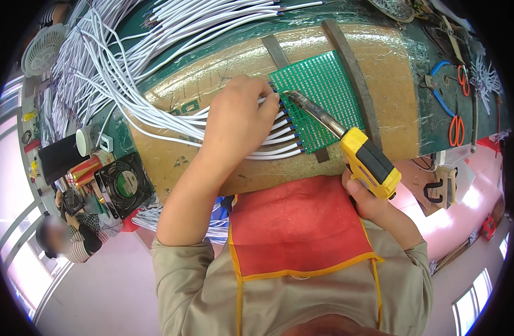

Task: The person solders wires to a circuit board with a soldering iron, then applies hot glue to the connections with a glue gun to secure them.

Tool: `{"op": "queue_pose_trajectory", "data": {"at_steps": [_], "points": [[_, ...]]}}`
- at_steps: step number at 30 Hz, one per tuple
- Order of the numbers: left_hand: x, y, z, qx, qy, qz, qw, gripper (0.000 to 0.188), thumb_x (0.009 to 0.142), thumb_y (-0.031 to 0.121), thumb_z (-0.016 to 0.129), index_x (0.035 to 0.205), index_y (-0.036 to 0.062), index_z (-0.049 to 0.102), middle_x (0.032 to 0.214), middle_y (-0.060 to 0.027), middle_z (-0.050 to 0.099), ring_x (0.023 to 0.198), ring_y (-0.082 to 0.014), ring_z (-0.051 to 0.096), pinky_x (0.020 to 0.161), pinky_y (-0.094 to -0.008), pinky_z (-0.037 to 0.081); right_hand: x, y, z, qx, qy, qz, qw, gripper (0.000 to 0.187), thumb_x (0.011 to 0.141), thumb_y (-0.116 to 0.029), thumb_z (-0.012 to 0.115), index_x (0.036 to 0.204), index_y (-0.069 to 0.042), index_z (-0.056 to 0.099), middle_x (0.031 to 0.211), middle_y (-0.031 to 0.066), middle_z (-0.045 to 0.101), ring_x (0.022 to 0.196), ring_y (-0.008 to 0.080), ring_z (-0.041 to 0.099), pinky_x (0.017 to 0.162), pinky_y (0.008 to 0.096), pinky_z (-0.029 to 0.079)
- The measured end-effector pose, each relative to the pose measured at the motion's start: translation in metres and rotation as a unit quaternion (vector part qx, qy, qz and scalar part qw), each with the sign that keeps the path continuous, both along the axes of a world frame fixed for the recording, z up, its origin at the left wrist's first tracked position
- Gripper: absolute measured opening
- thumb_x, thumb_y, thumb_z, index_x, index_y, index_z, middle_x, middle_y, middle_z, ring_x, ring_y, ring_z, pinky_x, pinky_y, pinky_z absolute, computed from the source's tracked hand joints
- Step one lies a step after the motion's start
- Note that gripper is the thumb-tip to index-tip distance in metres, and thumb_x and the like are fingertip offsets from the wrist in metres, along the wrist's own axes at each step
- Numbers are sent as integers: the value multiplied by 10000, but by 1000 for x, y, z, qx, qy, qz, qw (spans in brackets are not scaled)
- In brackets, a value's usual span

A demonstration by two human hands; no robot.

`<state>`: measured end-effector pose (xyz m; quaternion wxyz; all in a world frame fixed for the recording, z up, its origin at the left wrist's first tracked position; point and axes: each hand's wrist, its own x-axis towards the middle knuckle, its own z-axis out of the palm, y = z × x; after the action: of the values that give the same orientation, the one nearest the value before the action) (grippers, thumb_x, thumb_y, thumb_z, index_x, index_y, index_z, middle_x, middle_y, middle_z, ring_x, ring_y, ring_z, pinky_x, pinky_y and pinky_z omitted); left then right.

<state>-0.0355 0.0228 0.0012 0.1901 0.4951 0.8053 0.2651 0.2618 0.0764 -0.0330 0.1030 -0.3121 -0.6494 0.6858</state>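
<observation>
A green perforated circuit board (327, 92) lies tilted on the cardboard, with several white cables (173, 124) lined up along its left edge, their blue-tipped ends touching it. My left hand (241, 112) is closed at that edge, thumb and forefinger pinching one white cable against the board. In my right hand (364, 196) is a yellow and black soldering gun (371, 161), gripped by its handle. Its long metal tip slants over the board and reaches the left edge, just beside my left fingertips. The pinched cable's end is mostly hidden by my fingers.
A dark metal bar (355, 78) lies along the board's right side; a flatter strip (275, 51) runs under it. Loose white cables (212, 19) fill the far left. Blue-handled pliers (438, 84) and orange scissors (456, 130) lie right. A black fan (122, 186) stands left, near another person (84, 239).
</observation>
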Motion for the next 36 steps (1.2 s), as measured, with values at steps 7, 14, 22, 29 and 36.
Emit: {"op": "queue_pose_trajectory", "data": {"at_steps": [7, 14, 22, 29, 36], "points": [[-1, 1, -1, 1, -12, 6, 1000, 149, 821, 152, 690, 854, 7, 696, 871, -173, 667, 840, -349, 650, 773, -427, 511, 1, -2, -4, -12, 24, -16, 1000, 433, 953, -212, 658, 1299, -3, 503, 856, 39, 557, 721, 113, 495, 661, 267, 404], [-2, 4, 2, -18, -36, 4, 999, 179, 834, 188, 670, 849, 10, 689, 890, -210, 654, 868, -389, 638, 801, -465, 505, -1, -1, -1, 11, 6, -15, 1000, 379, 964, -231, 656, 1241, -3, 533, 900, 45, 578, 790, 127, 535, 702, 280, 437], [-2, 5, 2, -30, -42, 8, 999, 172, 821, 187, 674, 836, 17, 687, 885, -207, 654, 871, -392, 636, 800, -463, 505, -4, -1, -3, 28, 42, -41, 998, 298, 869, -13, 709, 1144, -12, 596, 943, 44, 627, 835, 138, 600, 720, 295, 496], [-3, 4, 0, -8, -18, 3, 1000, 152, 810, 131, 693, 836, -18, 682, 835, -159, 664, 755, -289, 650, 718, -371, 516, 0, 2, -2, 20, 25, -25, 999, 229, 884, -44, 698, 1090, -25, 602, 898, 41, 620, 788, 147, 594, 686, 304, 484], [-3, 4, 1, -15, -16, 2, 1000, 161, 814, 141, 694, 847, -17, 686, 841, -163, 668, 740, -282, 657, 708, -370, 519, 4, 2, -5, -49, 34, -17, 998, 97, 935, -122, 665, 999, -60, 627, 847, 26, 593, 764, 166, 571, 661, 337, 464]]}}
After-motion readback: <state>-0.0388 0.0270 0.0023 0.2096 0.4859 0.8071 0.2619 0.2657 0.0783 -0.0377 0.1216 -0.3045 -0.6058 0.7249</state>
